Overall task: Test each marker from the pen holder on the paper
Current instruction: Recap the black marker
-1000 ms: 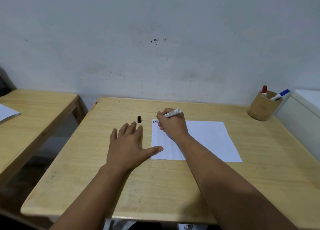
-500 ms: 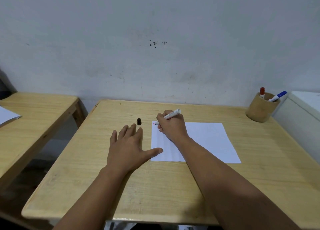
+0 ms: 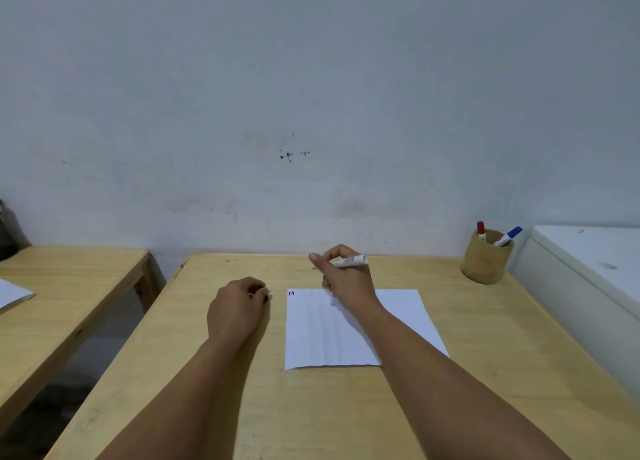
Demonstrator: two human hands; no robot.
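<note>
My right hand (image 3: 346, 279) is raised just above the far edge of the white paper (image 3: 329, 335) and grips a white marker (image 3: 351, 261) that lies roughly level, its tip hidden by my fingers. Small red and blue strokes (image 3: 291, 293) mark the paper's far left corner. My left hand (image 3: 237, 309) rests on the table left of the paper, fingers curled around a small dark piece, apparently the black cap (image 3: 266, 298). The brown pen holder (image 3: 485, 263) stands at the far right with a red marker (image 3: 480, 229) and a blue marker (image 3: 507, 236) in it.
The wooden table (image 3: 485, 373) ends at a grey wall. A white box-like surface (image 3: 588, 272) borders it on the right, close to the pen holder. A second wooden table (image 3: 69, 286) with a sheet of paper (image 3: 12, 295) stands to the left across a gap.
My right hand lifted the marker off the paper's corner. My left hand went from flat with spread fingers to curled where the black cap stood. The camera tilted up.
</note>
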